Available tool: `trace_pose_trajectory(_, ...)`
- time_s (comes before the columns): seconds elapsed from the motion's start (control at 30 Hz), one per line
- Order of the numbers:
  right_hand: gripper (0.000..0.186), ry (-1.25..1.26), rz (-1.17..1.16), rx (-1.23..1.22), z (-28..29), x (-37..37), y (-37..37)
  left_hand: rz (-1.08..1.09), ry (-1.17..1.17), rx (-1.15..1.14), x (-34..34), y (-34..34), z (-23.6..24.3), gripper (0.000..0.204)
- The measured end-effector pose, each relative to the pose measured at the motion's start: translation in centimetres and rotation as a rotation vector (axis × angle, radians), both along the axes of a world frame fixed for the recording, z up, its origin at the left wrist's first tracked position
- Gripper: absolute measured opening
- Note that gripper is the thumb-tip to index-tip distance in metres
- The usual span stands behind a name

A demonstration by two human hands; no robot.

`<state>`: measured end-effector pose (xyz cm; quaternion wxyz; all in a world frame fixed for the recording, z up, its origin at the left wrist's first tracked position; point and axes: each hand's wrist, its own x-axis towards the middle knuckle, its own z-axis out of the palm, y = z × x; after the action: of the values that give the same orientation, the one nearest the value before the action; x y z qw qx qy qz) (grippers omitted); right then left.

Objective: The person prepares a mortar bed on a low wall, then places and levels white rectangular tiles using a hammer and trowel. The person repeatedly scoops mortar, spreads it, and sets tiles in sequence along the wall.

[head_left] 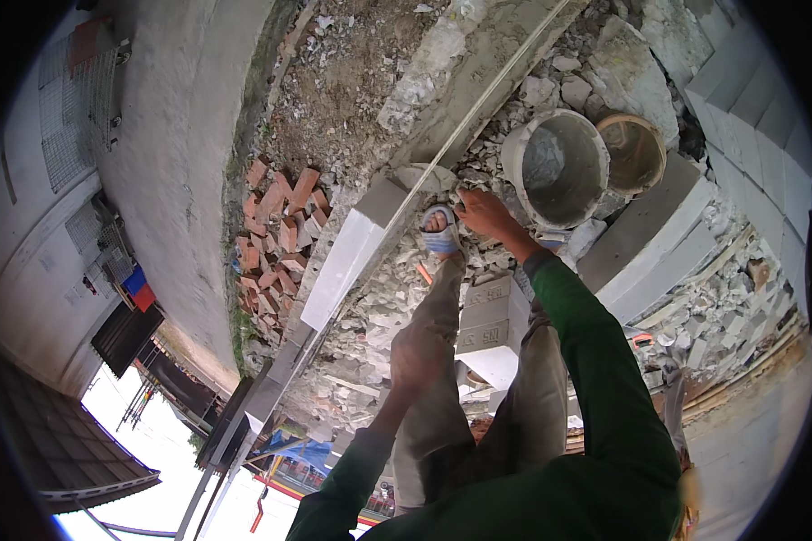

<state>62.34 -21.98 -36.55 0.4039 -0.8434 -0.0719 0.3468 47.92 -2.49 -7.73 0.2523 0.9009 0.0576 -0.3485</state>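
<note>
Head view: block (347, 260) set, mortar (478, 72) beyond it bare; I judge the work part-done. My right hand (484, 215) curls near block's far end; left hand (419, 357) blurs nearer me, apart; both grips unclear.

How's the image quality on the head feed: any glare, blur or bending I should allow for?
Head view: the sky at lower left is blown out white; the left hand looks soft, the right hand crisper; straight edges bow toward the black rim; light looks diffuse, without hard shadows.
</note>
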Motion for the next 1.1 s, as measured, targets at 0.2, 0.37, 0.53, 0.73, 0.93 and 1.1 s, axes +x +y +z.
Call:
trace_pose_trajectory(0.2, 0.038, 0.104, -0.232, -0.163, -1.1, 1.8, 3.1, -0.057, -0.212, -0.001, 0.5, 1.9, -0.7, 0.031)
trace_pose_trajectory(0.37, 0.038, -0.058, 0.014, -0.066, -3.1, 0.6, 4.1, -0.08, -0.109, 0.041, 0.4, 2.4, -1.0, 0.029)
trace_pose_trajectory(0.53, 0.04, -0.035, -0.406, -0.217, -5.0, 2.0, 2.3, -0.033, -0.169, 0.027, 0.6, 2.3, -0.9, 0.026)
trace_pose_trajectory(0.73, 0.044, -0.073, -0.766, -0.082, 4.3, -3.1, -4.4, -0.131, -0.017, 0.059, 0.7, 2.2, -1.8, 0.038)
trace_pose_trajectory(0.93, 0.037, 0.041, -0.788, -0.546, 8.8, -9.6, -13.9, 0.306, 0.255, -0.256, 6.0, -6.5, -13.1, 0.053)
trace_pose_trajectory(1.1, 0.037, -0.292, -0.036, -0.76, -1.7, -5.1, -22.1, 0.469, 0.215, -0.313, 11.5, -18.8, -29.0, 0.082)
